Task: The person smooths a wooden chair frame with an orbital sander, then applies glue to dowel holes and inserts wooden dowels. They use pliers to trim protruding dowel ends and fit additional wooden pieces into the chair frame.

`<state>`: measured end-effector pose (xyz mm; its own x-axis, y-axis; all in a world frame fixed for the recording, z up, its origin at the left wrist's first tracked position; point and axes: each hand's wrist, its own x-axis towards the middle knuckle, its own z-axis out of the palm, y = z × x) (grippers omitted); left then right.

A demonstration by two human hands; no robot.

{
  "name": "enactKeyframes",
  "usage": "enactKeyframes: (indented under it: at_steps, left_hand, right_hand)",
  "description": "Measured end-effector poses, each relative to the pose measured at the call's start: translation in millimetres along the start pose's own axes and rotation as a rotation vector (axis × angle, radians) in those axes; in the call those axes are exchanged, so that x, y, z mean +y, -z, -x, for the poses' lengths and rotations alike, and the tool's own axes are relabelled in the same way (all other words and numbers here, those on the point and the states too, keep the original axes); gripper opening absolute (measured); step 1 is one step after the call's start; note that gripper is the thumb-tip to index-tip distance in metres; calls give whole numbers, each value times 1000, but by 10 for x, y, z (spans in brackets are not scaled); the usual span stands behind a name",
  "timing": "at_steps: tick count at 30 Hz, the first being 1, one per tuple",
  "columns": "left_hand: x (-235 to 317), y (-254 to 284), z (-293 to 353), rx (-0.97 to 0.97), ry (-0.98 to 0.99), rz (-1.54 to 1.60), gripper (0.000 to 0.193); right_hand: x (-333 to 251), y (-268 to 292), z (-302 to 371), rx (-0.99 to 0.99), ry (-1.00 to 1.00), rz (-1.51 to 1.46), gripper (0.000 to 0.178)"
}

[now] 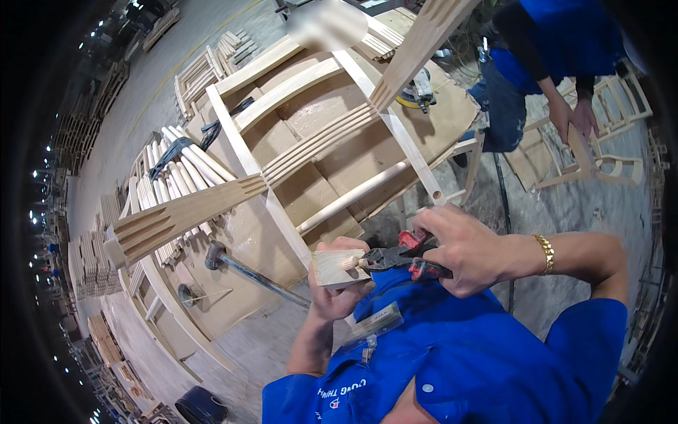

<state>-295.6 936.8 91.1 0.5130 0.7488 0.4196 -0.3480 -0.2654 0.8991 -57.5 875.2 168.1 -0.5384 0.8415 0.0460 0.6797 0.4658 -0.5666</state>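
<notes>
My left hand [333,302] is closed around the squared end of a pale wooden piece [327,272], low in the middle of the view. A short wooden dowel [349,263] sticks out of that end face. My right hand [462,251] grips pliers [385,258] with red and black handles. Their jaws meet the dowel's tip. The held end lines up with a side rail [239,138] of a large wooden frame, though my fingers hide the join. Two wide legs with finger-cut ends, one a left leg [176,215] and one a right leg [417,49], extend from the frame.
Cardboard [247,286] lies under the frame. On it are a mallet [214,256], a small tin [188,295] and a sander [422,90]. Bundled wooden rods [187,161] lie at left. At upper right, a co-worker's hands [571,120] hold a wooden part. A dark bucket [200,406] stands lower left.
</notes>
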Motion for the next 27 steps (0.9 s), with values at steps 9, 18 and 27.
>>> enactKeyframes:
  at_steps: [9, 18, 27]
  left_hand:
    - [131, 97, 6, -41, 102, -145, 57]
    - [-84, 5, -263, 181, 54, 101, 52]
    - [-305, 85, -532, -190, 173, -139, 45]
  right_hand:
    - [-91, 179, -36, -26, -17, 344, 31]
    - [649, -158, 328, 65, -269, -629, 38]
    - [2209, -513, 213, 760, -893, -252, 57]
